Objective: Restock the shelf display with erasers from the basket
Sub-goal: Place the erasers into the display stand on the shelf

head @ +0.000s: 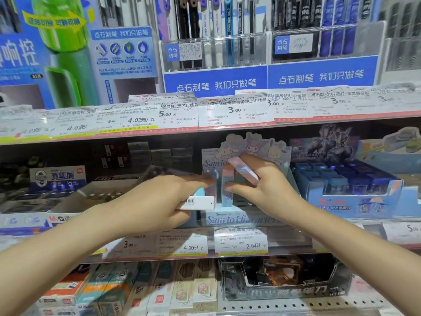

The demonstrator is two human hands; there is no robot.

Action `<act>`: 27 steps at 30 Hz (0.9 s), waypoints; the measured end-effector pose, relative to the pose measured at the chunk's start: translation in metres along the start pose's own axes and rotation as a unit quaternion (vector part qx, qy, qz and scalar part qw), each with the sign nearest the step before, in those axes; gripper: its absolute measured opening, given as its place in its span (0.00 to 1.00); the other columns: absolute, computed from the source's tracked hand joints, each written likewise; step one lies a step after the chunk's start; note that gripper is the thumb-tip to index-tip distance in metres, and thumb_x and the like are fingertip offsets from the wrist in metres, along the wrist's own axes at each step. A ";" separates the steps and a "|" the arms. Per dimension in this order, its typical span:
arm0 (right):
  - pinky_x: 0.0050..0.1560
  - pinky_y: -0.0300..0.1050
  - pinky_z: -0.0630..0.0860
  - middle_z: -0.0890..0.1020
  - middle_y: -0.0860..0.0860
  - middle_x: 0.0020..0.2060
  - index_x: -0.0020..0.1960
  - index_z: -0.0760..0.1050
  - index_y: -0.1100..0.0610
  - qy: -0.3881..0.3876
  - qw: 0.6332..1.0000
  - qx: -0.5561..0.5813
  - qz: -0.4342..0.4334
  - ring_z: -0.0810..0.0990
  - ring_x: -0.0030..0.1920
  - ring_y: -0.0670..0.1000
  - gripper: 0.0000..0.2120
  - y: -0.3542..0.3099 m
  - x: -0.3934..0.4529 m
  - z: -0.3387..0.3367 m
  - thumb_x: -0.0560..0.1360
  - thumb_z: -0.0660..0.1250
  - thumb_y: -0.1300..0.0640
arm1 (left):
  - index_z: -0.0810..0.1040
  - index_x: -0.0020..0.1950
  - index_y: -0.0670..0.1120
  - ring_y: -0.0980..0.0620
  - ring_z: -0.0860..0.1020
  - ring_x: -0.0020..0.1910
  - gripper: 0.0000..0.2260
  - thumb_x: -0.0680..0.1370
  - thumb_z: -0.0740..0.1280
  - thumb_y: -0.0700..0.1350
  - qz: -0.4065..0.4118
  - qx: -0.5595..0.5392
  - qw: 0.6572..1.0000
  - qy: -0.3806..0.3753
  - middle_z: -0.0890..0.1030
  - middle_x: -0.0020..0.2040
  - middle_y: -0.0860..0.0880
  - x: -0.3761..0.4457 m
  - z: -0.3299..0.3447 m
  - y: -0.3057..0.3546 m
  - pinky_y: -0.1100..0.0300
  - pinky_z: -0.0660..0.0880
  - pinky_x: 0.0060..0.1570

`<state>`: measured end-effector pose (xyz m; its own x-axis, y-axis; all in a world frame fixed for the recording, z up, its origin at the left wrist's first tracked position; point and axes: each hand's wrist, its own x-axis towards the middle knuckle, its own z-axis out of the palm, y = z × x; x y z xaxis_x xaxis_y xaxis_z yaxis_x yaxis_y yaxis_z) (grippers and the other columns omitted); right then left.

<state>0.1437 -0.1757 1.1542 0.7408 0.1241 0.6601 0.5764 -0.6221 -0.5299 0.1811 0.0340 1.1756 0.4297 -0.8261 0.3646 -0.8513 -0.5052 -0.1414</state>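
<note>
On the middle shelf stands a pastel cartoon display box (239,218) with a few erasers (226,189) upright inside it. My left hand (159,201) grips a white eraser with a barcode (197,202) flat, just left of the box's front, and its fingers reach toward the standing erasers. My right hand (257,185) pinches a pink and blue eraser (245,171) tilted over the box, in front of its cartoon backing card (255,144). The basket is out of view.
A blue display box of small items (355,188) stands right of the cartoon box, a grey cardboard tray (95,197) left of it. Price tags (241,241) line the shelf edges. Pen racks (214,49) fill the shelf above; boxed goods (282,279) sit below.
</note>
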 end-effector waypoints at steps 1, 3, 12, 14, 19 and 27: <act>0.49 0.27 0.68 0.74 0.34 0.43 0.44 0.69 0.42 -0.003 1.000 -0.003 -0.005 0.74 0.47 0.33 0.16 -0.002 0.000 -0.001 0.69 0.72 0.59 | 0.62 0.72 0.56 0.53 0.77 0.48 0.28 0.73 0.64 0.43 0.000 0.001 1.000 -0.007 0.82 0.51 0.52 0.000 0.001 -0.002 0.66 0.67 0.39; 0.47 0.30 0.69 0.74 0.37 0.40 0.47 0.73 0.45 -0.012 0.999 -0.037 -0.019 0.75 0.46 0.39 0.11 0.001 0.000 -0.001 0.70 0.72 0.57 | 0.62 0.72 0.57 0.60 0.75 0.41 0.28 0.73 0.63 0.44 0.004 0.005 1.000 -0.020 0.82 0.50 0.53 -0.001 0.001 -0.004 0.67 0.70 0.40; 0.49 0.37 0.70 0.78 0.52 0.47 0.49 0.80 0.53 -0.077 0.995 -0.064 -0.014 0.76 0.47 0.47 0.08 0.002 -0.001 -0.007 0.75 0.64 0.53 | 0.63 0.70 0.58 0.58 0.75 0.37 0.27 0.71 0.60 0.46 0.002 -0.016 1.000 -0.013 0.83 0.47 0.52 -0.001 0.002 -0.008 0.59 0.72 0.39; 0.45 0.28 0.68 0.78 0.50 0.49 0.51 0.79 0.56 -0.099 0.994 -0.037 0.024 0.76 0.46 0.36 0.08 -0.004 -0.001 -0.012 0.75 0.64 0.56 | 0.67 0.68 0.58 0.57 0.73 0.34 0.25 0.70 0.61 0.46 0.000 -0.020 1.000 -0.007 0.80 0.39 0.54 -0.001 0.002 -0.008 0.60 0.70 0.35; 0.30 0.32 0.66 0.75 0.31 0.27 0.36 0.69 0.61 -0.116 0.972 0.156 0.133 0.73 0.26 0.36 0.11 -0.019 -0.007 -0.016 0.76 0.62 0.60 | 0.70 0.51 0.55 0.54 0.72 0.32 0.10 0.70 0.59 0.49 -0.007 0.008 0.998 0.060 0.68 0.30 0.60 0.000 0.000 -0.002 0.58 0.67 0.29; 0.26 0.37 0.54 0.71 0.46 0.28 0.43 0.72 0.60 -0.125 0.855 0.453 0.219 0.60 0.23 0.44 0.16 -0.024 -0.017 -0.013 0.71 0.54 0.49 | 0.71 0.37 0.47 0.58 0.69 0.26 0.08 0.74 0.62 0.49 -0.055 -0.223 0.960 0.159 0.73 0.27 0.53 0.004 -0.004 0.034 0.57 0.66 0.29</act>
<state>0.1133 -0.1727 1.1627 0.9393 0.2649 0.2181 0.1714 0.1885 -0.9670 0.1528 0.0148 1.1759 0.4710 -0.6205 0.6270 -0.8808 -0.3695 0.2960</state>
